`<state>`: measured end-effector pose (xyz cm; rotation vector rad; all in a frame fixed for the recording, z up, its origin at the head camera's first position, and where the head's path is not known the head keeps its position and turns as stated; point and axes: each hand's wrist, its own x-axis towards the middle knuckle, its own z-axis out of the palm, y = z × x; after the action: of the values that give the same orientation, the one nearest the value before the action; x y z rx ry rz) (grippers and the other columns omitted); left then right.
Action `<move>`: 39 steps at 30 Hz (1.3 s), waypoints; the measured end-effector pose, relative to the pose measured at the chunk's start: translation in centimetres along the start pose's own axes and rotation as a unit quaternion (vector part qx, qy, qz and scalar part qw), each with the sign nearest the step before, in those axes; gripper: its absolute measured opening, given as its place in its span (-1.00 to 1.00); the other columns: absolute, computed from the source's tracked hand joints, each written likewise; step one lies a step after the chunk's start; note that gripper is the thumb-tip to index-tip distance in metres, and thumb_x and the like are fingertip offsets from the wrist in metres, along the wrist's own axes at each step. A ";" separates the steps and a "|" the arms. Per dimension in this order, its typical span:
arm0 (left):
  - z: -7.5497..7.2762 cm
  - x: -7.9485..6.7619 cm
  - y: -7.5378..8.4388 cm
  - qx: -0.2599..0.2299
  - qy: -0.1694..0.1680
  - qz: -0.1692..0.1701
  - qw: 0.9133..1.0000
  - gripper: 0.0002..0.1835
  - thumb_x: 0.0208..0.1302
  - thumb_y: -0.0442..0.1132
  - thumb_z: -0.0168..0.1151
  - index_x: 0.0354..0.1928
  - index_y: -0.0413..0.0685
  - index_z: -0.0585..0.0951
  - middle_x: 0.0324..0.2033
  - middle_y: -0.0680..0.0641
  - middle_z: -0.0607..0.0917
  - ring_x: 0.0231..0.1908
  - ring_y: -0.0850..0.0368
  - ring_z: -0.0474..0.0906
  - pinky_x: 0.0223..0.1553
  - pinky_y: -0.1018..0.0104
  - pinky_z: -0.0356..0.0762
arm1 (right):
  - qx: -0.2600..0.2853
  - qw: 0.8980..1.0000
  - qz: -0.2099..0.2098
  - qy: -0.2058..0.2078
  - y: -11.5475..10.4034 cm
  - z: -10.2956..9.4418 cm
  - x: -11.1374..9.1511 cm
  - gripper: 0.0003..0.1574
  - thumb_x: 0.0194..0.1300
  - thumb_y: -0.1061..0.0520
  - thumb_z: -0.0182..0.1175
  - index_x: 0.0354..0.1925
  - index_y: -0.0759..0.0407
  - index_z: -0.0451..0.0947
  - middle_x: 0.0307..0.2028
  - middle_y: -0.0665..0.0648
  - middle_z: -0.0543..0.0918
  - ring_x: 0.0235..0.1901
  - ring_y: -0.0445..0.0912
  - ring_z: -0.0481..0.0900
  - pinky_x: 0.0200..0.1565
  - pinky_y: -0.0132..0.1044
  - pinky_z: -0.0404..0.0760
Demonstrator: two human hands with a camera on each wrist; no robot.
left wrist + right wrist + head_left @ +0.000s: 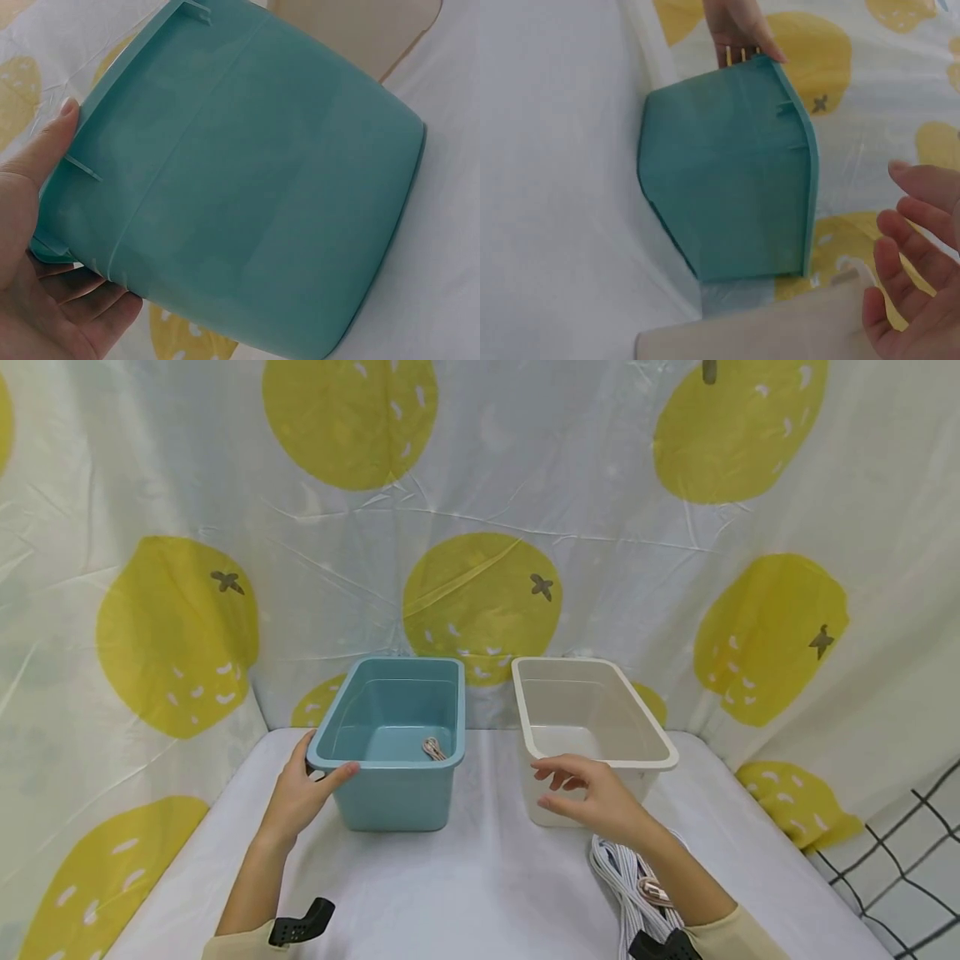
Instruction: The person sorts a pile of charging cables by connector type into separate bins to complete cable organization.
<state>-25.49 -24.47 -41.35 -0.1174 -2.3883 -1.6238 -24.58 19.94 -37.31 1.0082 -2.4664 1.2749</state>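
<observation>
A blue-green plastic bin (393, 797) stands on the left of the white-covered table, with a small bundled cable (433, 748) inside. My left hand (296, 797) holds its near left corner, thumb on the rim and the other fingers under the lip, as the left wrist view shows. To the right stands a cream plastic bin (540, 793). Loosely bent and with nothing in it, my right hand (592, 793) hovers by the front rim of the cream bin. Bundled white cables (626, 881) lie on the table, partly hidden under the right forearm.
A pinkish-brown cable (652, 891) lies among the white ones. Behind the bins hangs a white curtain (480, 452) with yellow fruit prints. At the lower right is a dark wire grid (892, 868).
</observation>
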 end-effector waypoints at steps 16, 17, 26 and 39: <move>-0.1 0.0 0.1 0.004 -0.002 -0.012 1.000 0.17 0.31 0.13 0.45 0.66 -0.08 -0.12 0.55 -0.26 0.15 0.52 -0.28 0.05 0.36 -0.35 0.20 | -0.045 0.997 0.042 0.039 3.2 -3.1 -7.4 -0.51 0.32 0.20 0.44 0.20 0.13 0.64 -0.02 -0.07 0.72 -0.17 -0.11 0.64 -0.09 -0.20 0.67; -0.1 0.0 0.1 0.004 -0.001 -0.011 1.000 0.16 0.31 0.13 0.45 0.66 -0.08 -0.11 0.55 -0.26 0.15 0.52 -0.28 0.05 0.36 -0.35 0.20 | -0.052 0.997 0.040 0.041 3.5 -3.2 -7.9 -0.51 0.32 0.21 0.44 0.20 0.14 0.64 -0.03 -0.06 0.72 -0.18 -0.11 0.64 -0.10 -0.20 0.68; -0.1 0.1 0.1 0.005 -0.004 -0.010 1.000 0.17 0.31 0.13 0.45 0.66 -0.09 -0.12 0.55 -0.26 0.15 0.52 -0.29 0.05 0.36 -0.37 0.20 | -0.055 0.996 0.038 0.057 5.9 -4.2 -12.3 -0.55 0.28 0.35 0.41 0.13 0.34 0.64 -0.14 0.06 0.74 -0.26 -0.18 0.64 -0.21 -0.30 0.66; -0.2 0.2 0.1 0.011 -0.001 -0.013 1.000 0.19 0.31 0.15 0.45 0.66 -0.11 -0.13 0.56 -0.27 0.13 0.52 -0.30 0.03 0.36 -0.36 0.19 | -0.072 0.988 0.118 0.073 8.2 -4.9 -16.9 -0.60 0.27 0.33 0.42 0.07 0.41 0.64 -0.18 0.00 0.75 -0.31 -0.23 0.61 -0.28 -0.35 0.64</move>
<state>-25.61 -24.59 -41.18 -0.0852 -2.4177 -1.6088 -17.86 35.22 -47.15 0.5800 -2.5775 1.1650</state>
